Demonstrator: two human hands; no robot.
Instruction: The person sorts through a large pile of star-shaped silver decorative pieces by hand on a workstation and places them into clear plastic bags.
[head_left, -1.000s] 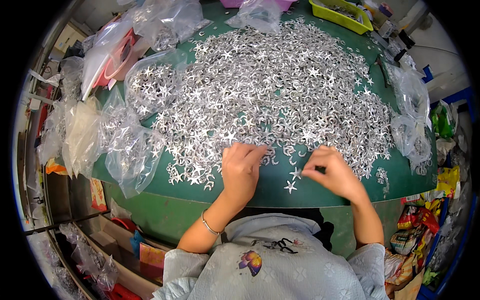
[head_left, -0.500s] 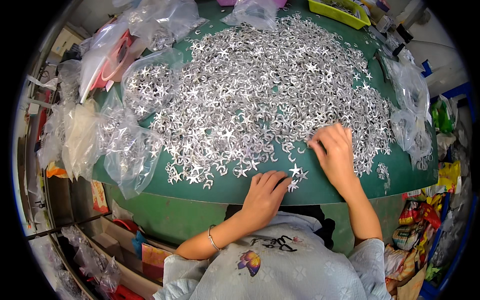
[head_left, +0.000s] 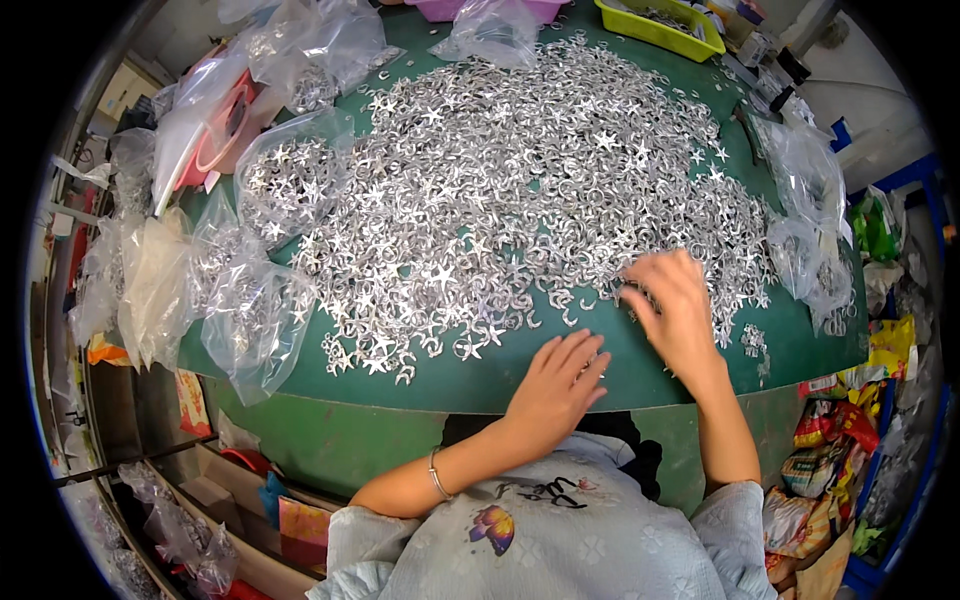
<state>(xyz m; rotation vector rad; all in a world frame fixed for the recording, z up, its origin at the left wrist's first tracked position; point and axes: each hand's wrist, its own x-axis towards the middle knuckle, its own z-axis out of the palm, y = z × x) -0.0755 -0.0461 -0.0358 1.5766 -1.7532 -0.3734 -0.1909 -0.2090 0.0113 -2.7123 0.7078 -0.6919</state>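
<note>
A wide heap of small silver star and crescent pieces [head_left: 500,190] covers a green table [head_left: 470,385]. My left hand [head_left: 560,385] lies flat near the table's front edge, fingers apart, on bare green surface just below the heap. My right hand [head_left: 675,310] rests on the heap's right front part, fingers curled down into the pieces; whether it holds any cannot be seen.
Clear plastic bags of the same silver pieces [head_left: 250,300] crowd the table's left side, with more bags [head_left: 810,210] on the right. A yellow-green tray [head_left: 660,25] and a pink bin [head_left: 500,10] stand at the back. Colourful packets [head_left: 830,440] pile at the lower right.
My left hand has drawn back from the heap to the table's front edge. My right hand has reached forward and right into the pieces.
</note>
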